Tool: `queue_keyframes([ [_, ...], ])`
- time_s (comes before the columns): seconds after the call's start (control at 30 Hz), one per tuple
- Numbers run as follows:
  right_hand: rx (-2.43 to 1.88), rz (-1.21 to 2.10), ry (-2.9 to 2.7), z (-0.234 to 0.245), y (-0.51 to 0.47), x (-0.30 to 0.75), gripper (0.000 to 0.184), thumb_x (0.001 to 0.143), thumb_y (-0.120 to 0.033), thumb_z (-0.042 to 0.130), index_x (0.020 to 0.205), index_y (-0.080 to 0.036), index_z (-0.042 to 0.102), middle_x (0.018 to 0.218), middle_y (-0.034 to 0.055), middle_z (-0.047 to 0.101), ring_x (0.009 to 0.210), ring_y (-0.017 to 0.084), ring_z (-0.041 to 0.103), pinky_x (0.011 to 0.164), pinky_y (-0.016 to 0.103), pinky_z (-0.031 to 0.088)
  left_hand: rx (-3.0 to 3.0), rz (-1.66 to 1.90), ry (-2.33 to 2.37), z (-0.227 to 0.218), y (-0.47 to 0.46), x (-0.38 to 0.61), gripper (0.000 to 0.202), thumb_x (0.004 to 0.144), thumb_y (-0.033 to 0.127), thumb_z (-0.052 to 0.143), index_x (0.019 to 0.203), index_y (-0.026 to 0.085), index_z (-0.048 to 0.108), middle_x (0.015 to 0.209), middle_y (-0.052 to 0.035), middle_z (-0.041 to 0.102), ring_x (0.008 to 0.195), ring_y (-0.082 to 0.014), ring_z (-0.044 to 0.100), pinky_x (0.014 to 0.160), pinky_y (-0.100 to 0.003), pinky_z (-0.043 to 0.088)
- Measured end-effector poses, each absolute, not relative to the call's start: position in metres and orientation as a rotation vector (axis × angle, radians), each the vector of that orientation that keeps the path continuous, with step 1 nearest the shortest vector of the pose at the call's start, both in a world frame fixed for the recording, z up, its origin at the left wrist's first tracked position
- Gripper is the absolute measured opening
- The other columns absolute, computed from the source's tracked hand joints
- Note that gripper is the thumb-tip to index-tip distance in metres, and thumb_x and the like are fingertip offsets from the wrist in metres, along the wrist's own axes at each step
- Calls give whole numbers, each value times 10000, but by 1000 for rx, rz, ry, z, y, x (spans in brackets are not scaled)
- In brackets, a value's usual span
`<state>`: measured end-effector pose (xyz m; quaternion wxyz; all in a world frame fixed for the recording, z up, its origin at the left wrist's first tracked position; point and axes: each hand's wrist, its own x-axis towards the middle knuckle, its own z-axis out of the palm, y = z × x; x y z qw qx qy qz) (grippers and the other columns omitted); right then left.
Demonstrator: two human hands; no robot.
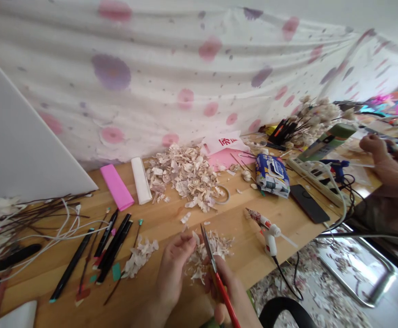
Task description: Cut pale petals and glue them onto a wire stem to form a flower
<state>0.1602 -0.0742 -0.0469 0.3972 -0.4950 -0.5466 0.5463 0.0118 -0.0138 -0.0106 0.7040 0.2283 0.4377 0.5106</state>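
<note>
Head view: left hand (174,269), fingers (181,241) pressed together, pinching pale petal-like scraps (202,257) on the wooden table (171,200); right hand (233,298) grips red-handled scissors (218,280), blades at the scraps.

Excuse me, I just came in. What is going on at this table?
A person sits at a wooden table. Their right hand holds red-handled scissors with the blades pointing up, next to a small heap of pale, petal-like scraps. Their left hand is raised beside the heap. A larger pile of scraps lies farther along the table, and a hot glue gun stands to the right. Another person's hand shows at the right edge.
</note>
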Motion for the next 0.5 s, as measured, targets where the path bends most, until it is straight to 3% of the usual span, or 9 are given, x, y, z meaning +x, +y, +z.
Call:
queue_keyframes([
  [0.13,-1226,1392,-1446,-44,-75,161,1064,538,-1038,447,1229,-242,590,738,5,611,600,190,491,568,271,388,657,1141,1074,-11,-16,12,305,751,466,832,813,180,746,802,-19,751,807,-173,675,785,-247,502],
  [0.5,-1249,1379,-1514,-31,-70,159,1095,542,-1058,381,1217,-218,579,747,6,586,614,179,483,584,274,389,732,1119,1088,-9,-17,14,334,774,499,796,814,170,759,805,-61,781,775,-203,712,735,-265,545],
])
